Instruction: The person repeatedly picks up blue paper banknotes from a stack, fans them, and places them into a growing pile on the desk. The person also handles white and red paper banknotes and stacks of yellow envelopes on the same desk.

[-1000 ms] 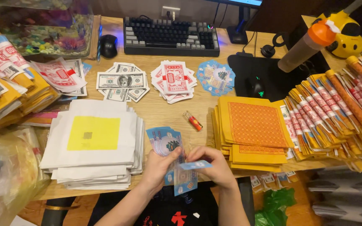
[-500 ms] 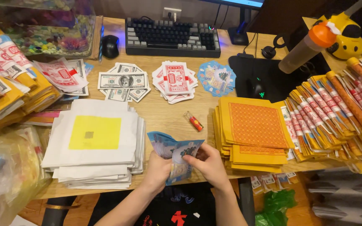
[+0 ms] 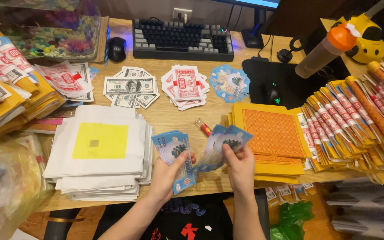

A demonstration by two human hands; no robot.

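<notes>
A stack of blue notes (image 3: 174, 153) is gripped in the left hand (image 3: 167, 175) while several notes (image 3: 225, 142) are peeled away by the right hand (image 3: 241, 166), so counting seems underway, and a clean one-note separation is called for.

Wooden desk (image 3: 174, 120) spans frame, light wood grain. Wall behind with white power outlet (image 3: 182, 13). Monitor stand (image 3: 253, 38) at rear edge. Wooden floor (image 3: 321, 222) below desk. Even indoor lighting.
</notes>
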